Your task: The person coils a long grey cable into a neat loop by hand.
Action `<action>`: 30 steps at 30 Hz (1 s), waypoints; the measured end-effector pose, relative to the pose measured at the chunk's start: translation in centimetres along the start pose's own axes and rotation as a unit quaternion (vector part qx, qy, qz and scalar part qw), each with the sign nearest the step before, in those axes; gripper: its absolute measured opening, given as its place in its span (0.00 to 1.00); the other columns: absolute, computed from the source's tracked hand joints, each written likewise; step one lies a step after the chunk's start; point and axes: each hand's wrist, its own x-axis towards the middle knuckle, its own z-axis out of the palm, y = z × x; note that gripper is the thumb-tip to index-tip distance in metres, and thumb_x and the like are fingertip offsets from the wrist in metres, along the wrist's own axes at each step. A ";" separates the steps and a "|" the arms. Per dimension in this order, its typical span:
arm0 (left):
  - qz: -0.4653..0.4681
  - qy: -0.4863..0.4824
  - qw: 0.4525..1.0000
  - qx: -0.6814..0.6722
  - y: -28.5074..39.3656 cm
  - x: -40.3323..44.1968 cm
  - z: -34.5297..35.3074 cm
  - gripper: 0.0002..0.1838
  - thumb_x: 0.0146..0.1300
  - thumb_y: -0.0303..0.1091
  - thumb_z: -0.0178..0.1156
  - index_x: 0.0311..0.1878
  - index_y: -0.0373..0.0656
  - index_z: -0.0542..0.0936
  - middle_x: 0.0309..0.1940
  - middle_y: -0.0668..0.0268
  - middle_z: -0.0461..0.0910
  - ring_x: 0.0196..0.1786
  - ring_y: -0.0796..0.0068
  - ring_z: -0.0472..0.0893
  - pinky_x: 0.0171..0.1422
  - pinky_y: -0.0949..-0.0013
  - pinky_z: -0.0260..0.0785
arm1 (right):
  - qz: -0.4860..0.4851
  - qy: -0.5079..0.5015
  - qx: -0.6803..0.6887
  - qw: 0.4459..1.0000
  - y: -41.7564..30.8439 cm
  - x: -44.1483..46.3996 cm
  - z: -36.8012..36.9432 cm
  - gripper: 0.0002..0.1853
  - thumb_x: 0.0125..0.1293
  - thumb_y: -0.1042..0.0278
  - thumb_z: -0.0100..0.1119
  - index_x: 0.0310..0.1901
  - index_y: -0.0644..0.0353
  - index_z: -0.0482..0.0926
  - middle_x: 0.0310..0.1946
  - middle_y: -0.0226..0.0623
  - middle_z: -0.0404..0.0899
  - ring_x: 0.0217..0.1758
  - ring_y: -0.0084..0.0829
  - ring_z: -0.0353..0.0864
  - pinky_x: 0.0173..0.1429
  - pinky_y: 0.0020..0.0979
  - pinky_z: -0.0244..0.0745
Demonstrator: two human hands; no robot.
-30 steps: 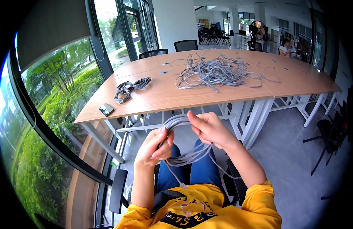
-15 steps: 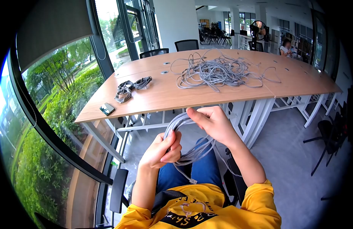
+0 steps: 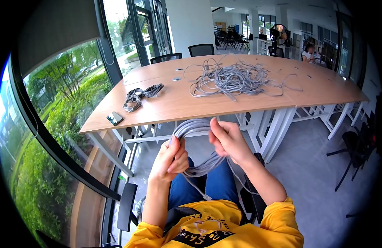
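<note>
In front of my lap I hold a coil of grey cable [image 3: 194, 125] made of several loops. My left hand [image 3: 170, 160] is closed around the coil's left side, with the thumb on top. My right hand [image 3: 229, 141] is closed at the right side, thumb and fingers pinching the cable; its fingers partly hide the loops. A clear plug [image 3: 207, 197] hangs on a cable end over my jeans. Another strand runs down to the right, past my right forearm.
On the wooden table [image 3: 170, 108] lie a large tangle of grey cable [image 3: 236, 78], a tied cable bundle [image 3: 134, 98] and a small box-like object [image 3: 114, 118]. Chair armrests [image 3: 127, 206] flank me. Windows stand left, black chairs [image 3: 354, 153] right. A person [image 3: 308, 53] sits far back.
My left hand has shifted slightly left and down. My right hand has moved a little right and down, its fingers more curled, and the coil's top arc shows wider between them.
</note>
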 end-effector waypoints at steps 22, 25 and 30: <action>0.106 0.138 0.977 0.125 -1.9 1.2 0.7 0.24 0.62 0.50 0.41 0.15 0.46 0.58 0.03 0.73 0.53 0.06 0.86 0.50 0.11 0.79 0.38 | 0.079 -0.087 0.169 0.979 -0.7 -0.5 1.7 0.27 0.63 0.47 0.37 0.10 0.52 0.54 0.02 0.21 0.49 0.03 0.13 0.44 0.08 0.16 0.41; 0.104 0.138 0.979 0.113 -2.1 1.3 0.9 0.24 0.62 0.50 0.40 0.14 0.46 0.58 0.03 0.74 0.53 0.06 0.86 0.49 0.11 0.79 0.38 | 0.079 -0.084 0.181 0.977 -0.4 -0.4 1.7 0.27 0.63 0.47 0.37 0.10 0.52 0.54 0.02 0.21 0.49 0.03 0.13 0.43 0.08 0.16 0.40; 0.017 0.052 0.998 0.037 -1.0 0.5 0.5 0.24 0.63 0.51 0.38 0.15 0.47 0.58 0.03 0.75 0.53 0.06 0.87 0.48 0.11 0.81 0.38 | 0.066 -0.064 0.141 0.986 -0.5 0.0 0.9 0.26 0.63 0.48 0.40 0.10 0.53 0.55 0.03 0.21 0.50 0.03 0.13 0.45 0.08 0.17 0.41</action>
